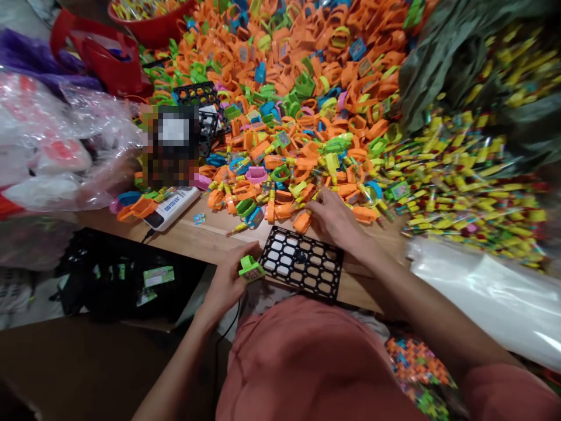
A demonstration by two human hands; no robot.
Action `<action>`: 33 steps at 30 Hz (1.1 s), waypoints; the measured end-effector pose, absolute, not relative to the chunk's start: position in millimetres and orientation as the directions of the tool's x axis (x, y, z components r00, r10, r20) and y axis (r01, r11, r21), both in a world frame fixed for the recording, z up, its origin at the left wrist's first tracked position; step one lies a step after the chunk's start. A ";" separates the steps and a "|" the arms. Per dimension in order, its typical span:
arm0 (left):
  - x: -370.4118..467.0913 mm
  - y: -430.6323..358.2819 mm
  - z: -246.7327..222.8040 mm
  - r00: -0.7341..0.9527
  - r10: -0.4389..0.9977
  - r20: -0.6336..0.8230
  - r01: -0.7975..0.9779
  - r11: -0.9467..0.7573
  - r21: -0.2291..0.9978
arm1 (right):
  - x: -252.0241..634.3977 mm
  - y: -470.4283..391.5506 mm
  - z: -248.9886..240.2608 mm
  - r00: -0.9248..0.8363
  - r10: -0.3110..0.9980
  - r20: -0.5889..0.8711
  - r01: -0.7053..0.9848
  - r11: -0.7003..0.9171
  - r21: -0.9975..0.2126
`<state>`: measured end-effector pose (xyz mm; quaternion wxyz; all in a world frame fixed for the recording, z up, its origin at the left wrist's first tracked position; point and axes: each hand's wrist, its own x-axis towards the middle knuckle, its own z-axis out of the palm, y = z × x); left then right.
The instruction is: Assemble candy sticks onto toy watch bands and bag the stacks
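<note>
A black grid tray [319, 260] lies at the table's front edge, with white pieces behind its left openings. Left of it, my left hand [228, 278] is closed around a green plastic toy watch [251, 269]. Beyond the tray's back right edge, my right hand [335, 219] reaches to the near side of the pile, its fingertips at an orange toy watch [302, 222]. A large heap of orange, green, blue and pink toy watches [280, 64] rises behind both hands.
A white power bank [173, 209] with a cable sits at the left. Yellow candy sticks [456, 181] spread at the right, above a clear plastic sheet [486, 292]. Plastic bags [56, 140], a red basket [149, 23] and more black grids [205, 111] stand at the back left.
</note>
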<state>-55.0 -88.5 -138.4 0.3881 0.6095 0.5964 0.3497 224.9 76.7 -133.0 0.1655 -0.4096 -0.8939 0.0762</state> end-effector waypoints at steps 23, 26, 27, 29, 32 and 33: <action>-40.9 -76.4 -139.6 0.004 0.993 -0.115 0.462 0.100 0.881 | 149.8 -15.7 -161.0 -0.679 0.678 0.281 0.151 0.504 -0.851; -44.8 -74.3 -144.7 0.017 0.995 -0.103 0.455 0.084 0.887 | 142.3 -16.1 -157.5 -0.725 0.589 0.358 0.081 0.588 -0.805; -46.3 -73.5 -146.4 0.023 0.994 -0.102 0.454 0.081 0.887 | 143.2 -12.7 -153.0 -0.743 0.569 0.351 0.072 0.590 -0.804; -48.8 -72.4 -148.4 0.023 0.994 -0.105 0.462 0.082 0.883 | 155.8 -0.5 -139.1 -0.767 0.554 0.324 0.087 0.589 -0.803; -50.5 -72.4 -146.6 0.018 0.992 -0.126 0.467 0.103 0.878 | 204.7 27.2 -113.3 -0.756 0.598 0.267 0.237 0.631 -0.739; -50.6 -72.6 -145.1 0.020 0.990 -0.138 0.455 0.114 0.883 | 226.2 37.3 -106.6 -0.743 0.626 0.236 0.335 0.654 -0.679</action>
